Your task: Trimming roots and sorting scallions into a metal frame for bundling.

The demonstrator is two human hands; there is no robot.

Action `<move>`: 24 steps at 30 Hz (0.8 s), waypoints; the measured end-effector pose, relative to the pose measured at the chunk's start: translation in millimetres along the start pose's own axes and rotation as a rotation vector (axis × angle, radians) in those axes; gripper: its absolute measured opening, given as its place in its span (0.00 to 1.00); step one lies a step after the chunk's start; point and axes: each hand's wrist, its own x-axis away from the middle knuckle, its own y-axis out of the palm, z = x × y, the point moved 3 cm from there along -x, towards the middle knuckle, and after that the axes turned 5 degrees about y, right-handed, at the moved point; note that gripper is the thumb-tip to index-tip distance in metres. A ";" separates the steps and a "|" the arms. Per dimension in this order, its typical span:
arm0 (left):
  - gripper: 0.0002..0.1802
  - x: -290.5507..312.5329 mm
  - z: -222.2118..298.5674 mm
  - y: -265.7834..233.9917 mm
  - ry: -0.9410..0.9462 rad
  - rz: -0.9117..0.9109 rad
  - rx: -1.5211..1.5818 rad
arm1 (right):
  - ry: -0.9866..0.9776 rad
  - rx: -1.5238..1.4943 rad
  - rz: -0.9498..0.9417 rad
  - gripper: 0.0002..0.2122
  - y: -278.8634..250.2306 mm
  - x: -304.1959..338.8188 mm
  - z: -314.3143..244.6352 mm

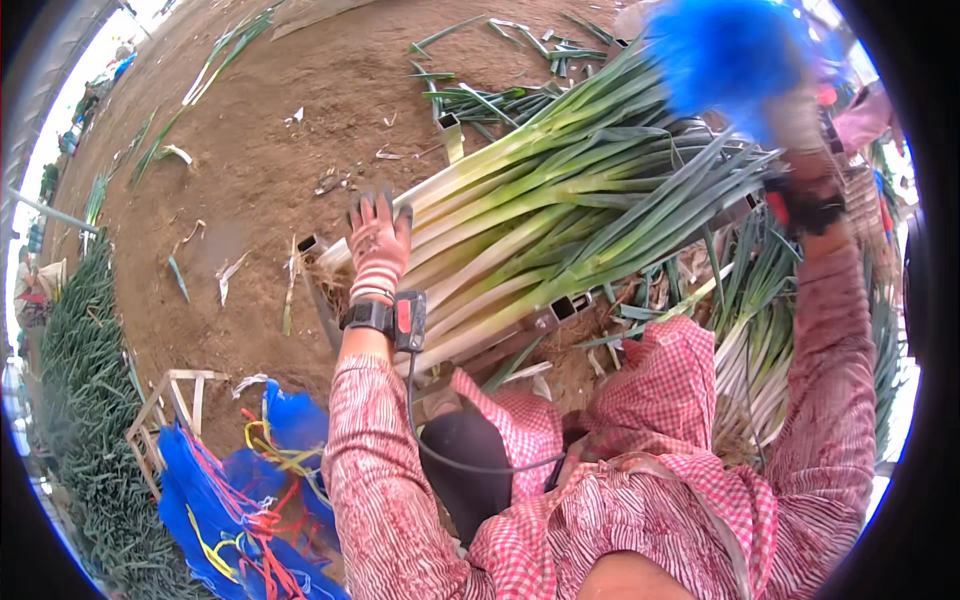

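Observation:
A thick layer of leeks (540,200) lies across a metal frame (565,307), white ends to the left and green leaves to the upper right. My left hand (380,240), in a pale glove with dark fingertips, rests at the white ends with its fingers stretched out. My right hand (797,122) is raised over the leaf end and smeared by motion. It appears to hold a bright blue bundle (725,60), too blurred for me to name its kind; its fingers are hardly visible.
More leeks (745,370) lie to the right of my knees. Blue sheeting (220,500) with red and yellow ties sits by a wooden frame (180,400) at lower left. A dense green heap (90,400) lines the left side. Leaf scraps (485,100) litter the soil.

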 end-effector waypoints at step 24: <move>0.30 1.3 -0.9 49.7 0.032 0.094 -0.223 | 0.508 -0.118 -0.070 0.18 83.0 -26.7 10.8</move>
